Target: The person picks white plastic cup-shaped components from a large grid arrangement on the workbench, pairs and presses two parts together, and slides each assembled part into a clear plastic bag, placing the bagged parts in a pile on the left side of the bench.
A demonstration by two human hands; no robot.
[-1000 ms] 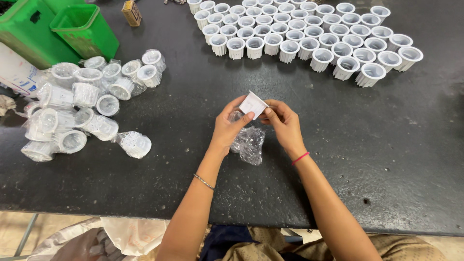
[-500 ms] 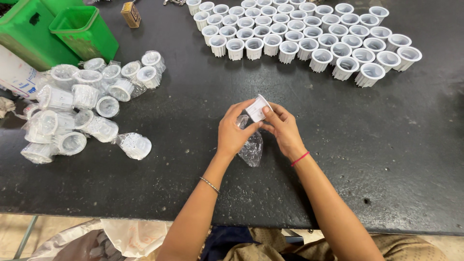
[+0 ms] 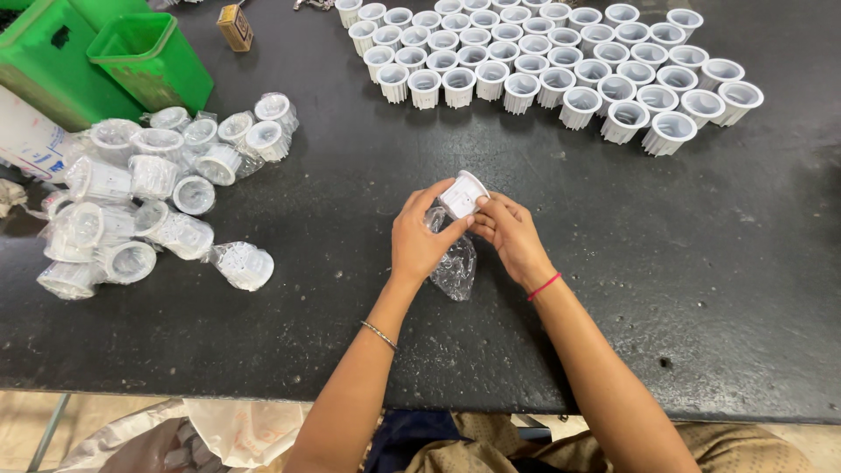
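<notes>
- White ribbed cup [image 3: 462,194] sits between both hands at the middle of the tabletop [image 3: 333,333], tilted, its open mouth facing up and right.
- Left hand [image 3: 419,238] pinches the cup's left side, thumb and fingertips closed on it.
- Right hand [image 3: 511,235] pinches the cup's right side with its fingertips; a red thread band circles that wrist.
- Clear plastic wrap [image 3: 455,263] hangs crumpled below the cup, between the two hands, its lower end touching the tabletop.
- Thin metal bangle [image 3: 379,334] rings the left forearm.
- Unwrapped cups [image 3: 543,61] stand mouth-up in close rows at the far right, well apart from the hands.
- Wrapped cups [image 3: 149,193] lie in a loose heap at the left; one lies a little apart, nearest the left hand.
- Green bins [image 3: 131,61] stand at the far left, just beyond the heap.
- Small yellowish box [image 3: 235,27] rests on the far edge, right of the bins.
</notes>
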